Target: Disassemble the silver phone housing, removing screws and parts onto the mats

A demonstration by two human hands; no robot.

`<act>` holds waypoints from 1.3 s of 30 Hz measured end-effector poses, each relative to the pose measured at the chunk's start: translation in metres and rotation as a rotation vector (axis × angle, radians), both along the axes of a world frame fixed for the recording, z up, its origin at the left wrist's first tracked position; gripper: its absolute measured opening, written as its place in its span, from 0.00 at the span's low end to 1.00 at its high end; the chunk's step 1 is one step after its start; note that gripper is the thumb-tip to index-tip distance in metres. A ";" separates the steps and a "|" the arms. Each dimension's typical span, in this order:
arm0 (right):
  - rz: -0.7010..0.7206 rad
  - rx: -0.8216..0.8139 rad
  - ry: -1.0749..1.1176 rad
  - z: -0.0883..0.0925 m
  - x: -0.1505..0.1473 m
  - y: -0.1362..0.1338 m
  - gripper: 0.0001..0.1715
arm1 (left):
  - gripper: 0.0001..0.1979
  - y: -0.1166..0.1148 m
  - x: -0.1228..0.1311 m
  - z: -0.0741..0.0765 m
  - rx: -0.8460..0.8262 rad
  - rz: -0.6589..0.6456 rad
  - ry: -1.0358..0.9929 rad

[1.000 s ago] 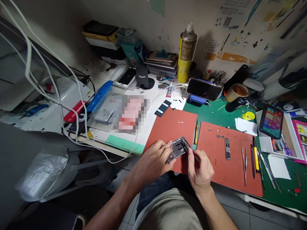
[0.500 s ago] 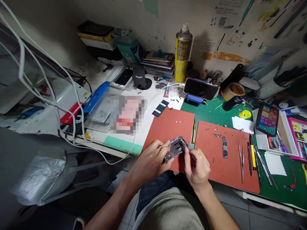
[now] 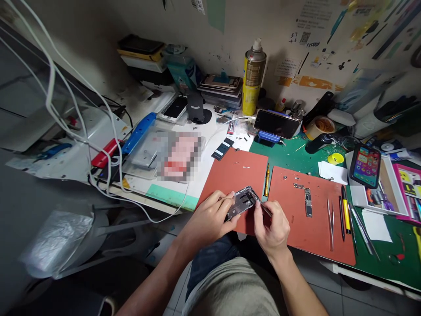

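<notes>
phone housing (image 3: 242,202) in left hand (image 3: 210,219), right hand (image 3: 274,228) holding thin tool (image 3: 265,210) at edge

Left hand (image 3: 210,219) curled, gripping; right hand (image 3: 272,230) pinching, fingers bent.

pixelated patch (image 3: 179,156): contents unreadable | phone frame (image 3: 244,202): near end behind left hand (image 3: 210,219) | right hand (image 3: 274,229): tool (image 3: 266,210) mostly hidden

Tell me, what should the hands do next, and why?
Probably steady the frame with the left hand and ease the tool in the right hand along its right edge: the tip sits there, and the frame is held tilted.
</notes>
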State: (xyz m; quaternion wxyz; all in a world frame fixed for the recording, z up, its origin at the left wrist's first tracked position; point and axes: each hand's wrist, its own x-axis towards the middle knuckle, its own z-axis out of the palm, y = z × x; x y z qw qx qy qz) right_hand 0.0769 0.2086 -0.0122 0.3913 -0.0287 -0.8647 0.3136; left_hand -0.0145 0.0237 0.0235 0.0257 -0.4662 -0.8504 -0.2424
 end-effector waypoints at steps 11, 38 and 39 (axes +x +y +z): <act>-0.036 -0.024 -0.019 0.000 -0.001 0.002 0.10 | 0.12 0.000 0.001 0.001 0.003 0.011 -0.004; -0.021 -0.014 0.005 0.001 -0.001 0.003 0.13 | 0.12 -0.001 0.002 -0.003 0.023 0.022 -0.006; -0.014 -0.020 -0.001 0.000 -0.001 0.003 0.13 | 0.12 -0.001 0.002 -0.004 0.022 0.021 -0.010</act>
